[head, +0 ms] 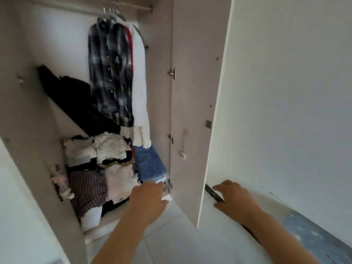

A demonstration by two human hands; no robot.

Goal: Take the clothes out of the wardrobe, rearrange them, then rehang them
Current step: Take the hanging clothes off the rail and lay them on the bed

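The wardrobe [190,92] stands open. A dark plaid shirt [110,73] and a white garment [140,82] hang from hangers on the rail [133,6]. Below them lies a heap of clothes [106,161] with a blue denim piece [150,164] at its right. My left hand [150,197] reaches into the bottom of the wardrobe just below the denim; its fingers are hidden behind the back of the hand. My right hand [234,197] is on the outer face of the open door [266,111], fingers and thumb either side of the black handle [214,194].
A black garment [72,96] slants down the wardrobe's left side. A striped cloth [85,185] and a small pink-white bundle [61,183] lie at the lower left. The floor [171,241] is white tile. Blue patterned fabric [314,235] shows at the lower right.
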